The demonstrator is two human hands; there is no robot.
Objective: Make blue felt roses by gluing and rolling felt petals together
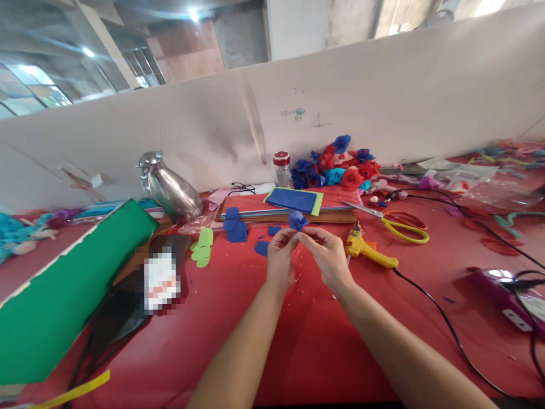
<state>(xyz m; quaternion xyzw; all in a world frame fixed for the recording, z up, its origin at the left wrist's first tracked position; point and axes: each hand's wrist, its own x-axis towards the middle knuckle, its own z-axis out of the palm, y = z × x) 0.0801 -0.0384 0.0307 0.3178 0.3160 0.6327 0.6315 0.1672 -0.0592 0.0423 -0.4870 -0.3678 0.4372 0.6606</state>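
Between both hands, above the middle of the red table [315,335], is a small blue paper flower [297,220]. My left hand [281,255] pinches its base from the left. From the right, the fingertips of my right hand [326,250] close on the same base, so the two hands nearly touch. Just beyond my left hand lie blue paper petals [235,225], some stacked and a few loose. Light green cut pieces [203,248] rest further left. To the right of my right hand are a yellow glue gun [368,251] and yellow-handled scissors [404,231], opened a little.
A heap of red, blue and pink paper flowers [336,167] leans against the white wall. Beside it stands a red-lidded glass jar [281,169]. A metal jug [170,187] and green board [76,289] occupy the left. Black cords run from the glue gun and a purple power strip [506,301].
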